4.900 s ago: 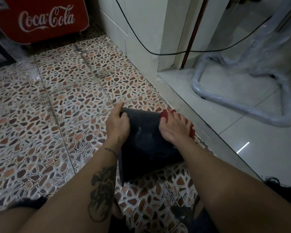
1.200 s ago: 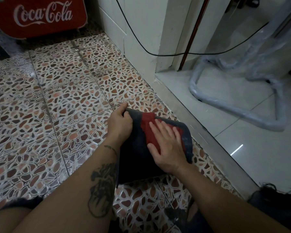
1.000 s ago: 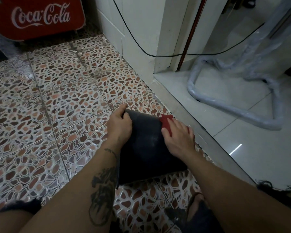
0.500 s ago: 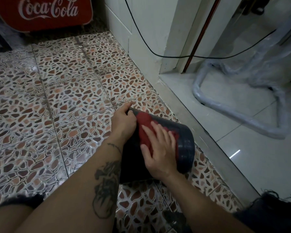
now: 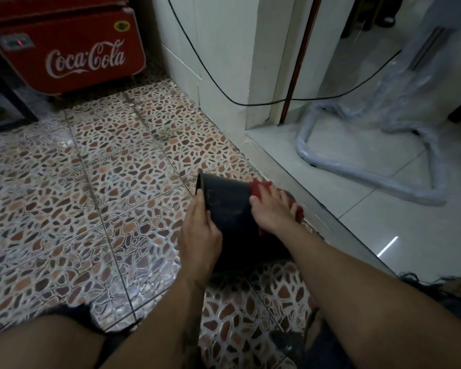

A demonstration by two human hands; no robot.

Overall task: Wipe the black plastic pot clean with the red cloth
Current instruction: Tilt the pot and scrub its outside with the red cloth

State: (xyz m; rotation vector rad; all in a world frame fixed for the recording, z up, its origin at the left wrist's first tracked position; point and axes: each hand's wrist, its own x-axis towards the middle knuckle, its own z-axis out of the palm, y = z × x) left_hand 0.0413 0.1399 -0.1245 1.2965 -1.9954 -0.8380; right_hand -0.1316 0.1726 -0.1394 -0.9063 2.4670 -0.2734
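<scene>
The black plastic pot (image 5: 228, 206) lies on its side above the pebble-pattern floor, its dusty outer wall facing up. My left hand (image 5: 200, 235) grips the pot's left edge, thumb on the wall. My right hand (image 5: 273, 211) presses the red cloth (image 5: 258, 187) against the pot's right side; the cloth shows above my fingers and beside my little finger. Most of the cloth is hidden under my palm.
A red Coca-Cola cooler (image 5: 67, 49) stands at the back left. A white wall corner (image 5: 224, 62) with a black cable (image 5: 210, 75) is behind the pot. A raised sill (image 5: 304, 203) runs diagonally on the right, with a plastic-wrapped metal frame (image 5: 370, 177) beyond it. My knees sit at the bottom.
My right hand and the red cloth slid from the top of the pot's wall over to its right side. My left hand shifted lower along the left edge. The camera tilted up.
</scene>
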